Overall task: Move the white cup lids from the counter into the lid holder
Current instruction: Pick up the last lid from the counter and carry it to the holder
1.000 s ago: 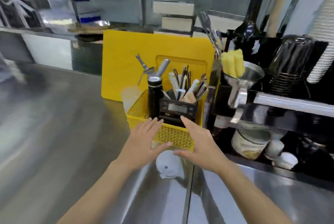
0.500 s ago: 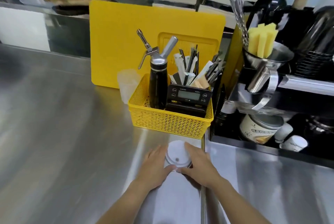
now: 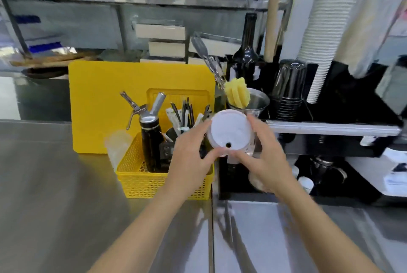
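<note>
Stainless steel counter (image 3: 55,195) nearest, vertical seam running up centre. Two bare forearms reaching up from 6 o'clock. Left hand (image 3: 189,160) and right hand (image 3: 264,158) both raised above counter, fingers clamped on the rim of a stack of white cup lids (image 3: 229,131), left at 9 o'clock side, right at 3 o'clock side, thumbs under at 6. Top lid facing camera, small dark sip hole at its 6 o'clock edge. Stack held in air, off the counter, in front of yellow mesh basket (image 3: 143,182) right edge. Basket just behind left hand, holding black whipped cream dispenser (image 3: 150,140) upright at 9 o'clock of lids, plus bundled straws and utensils. Clear plastic cup (image 3: 116,145) touching basket left side. Yellow cutting board (image 3: 105,105) upright behind basket. At 1 o'clock of lids, steel pitcher (image 3: 257,102) with yellow sponge (image 3: 236,92). Farther, dark wine bottle (image 3: 247,52) at 12 o'clock. At 2 o'clock, stack of dark cups (image 3: 288,87), then tilted column of white ribbed paper cups (image 3: 326,19). Lid holder not identifiable for sure.
</note>
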`<state>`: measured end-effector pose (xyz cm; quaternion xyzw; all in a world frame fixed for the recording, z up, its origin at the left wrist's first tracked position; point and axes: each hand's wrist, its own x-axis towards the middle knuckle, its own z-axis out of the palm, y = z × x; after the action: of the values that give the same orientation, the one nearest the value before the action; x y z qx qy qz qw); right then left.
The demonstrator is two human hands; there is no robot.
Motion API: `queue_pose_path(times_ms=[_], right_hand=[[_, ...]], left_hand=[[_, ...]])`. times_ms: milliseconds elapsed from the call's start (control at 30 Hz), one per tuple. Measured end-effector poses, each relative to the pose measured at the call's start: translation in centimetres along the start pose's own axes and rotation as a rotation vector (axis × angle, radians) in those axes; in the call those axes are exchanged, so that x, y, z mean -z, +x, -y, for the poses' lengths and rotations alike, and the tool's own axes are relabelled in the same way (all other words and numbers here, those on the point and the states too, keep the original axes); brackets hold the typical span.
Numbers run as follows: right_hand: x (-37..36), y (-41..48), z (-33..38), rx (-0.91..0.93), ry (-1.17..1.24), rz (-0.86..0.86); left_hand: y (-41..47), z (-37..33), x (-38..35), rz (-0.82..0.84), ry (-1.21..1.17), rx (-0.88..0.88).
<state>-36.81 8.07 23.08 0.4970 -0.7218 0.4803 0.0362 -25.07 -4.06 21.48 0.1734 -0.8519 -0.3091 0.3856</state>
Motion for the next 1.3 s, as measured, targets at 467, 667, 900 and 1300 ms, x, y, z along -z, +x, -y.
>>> queue_pose_path(times_ms=[467, 667, 900, 1300], right_hand=[[20.8, 3.4, -8.8, -0.205, -0.108, -0.146], [26.8, 4.7, -12.5, -0.297, -0.164, -0.068], [29.1, 6.5, -17.6, -0.276, -0.347, 0.051], [29.6, 8.0, -22.4, -0.308, -0.51, 0.114]], left_hand=[[12.3, -13.9, -15.1, 0.203, 0.08, -0.302], [15.4, -17.0, -21.1, 0.265, 0.145, -0.317], [17.2, -16.5, -26.1, 0.424, 0.252, -0.239], [17.6, -15.8, -28.4, 0.519, 0.451, -0.295]])
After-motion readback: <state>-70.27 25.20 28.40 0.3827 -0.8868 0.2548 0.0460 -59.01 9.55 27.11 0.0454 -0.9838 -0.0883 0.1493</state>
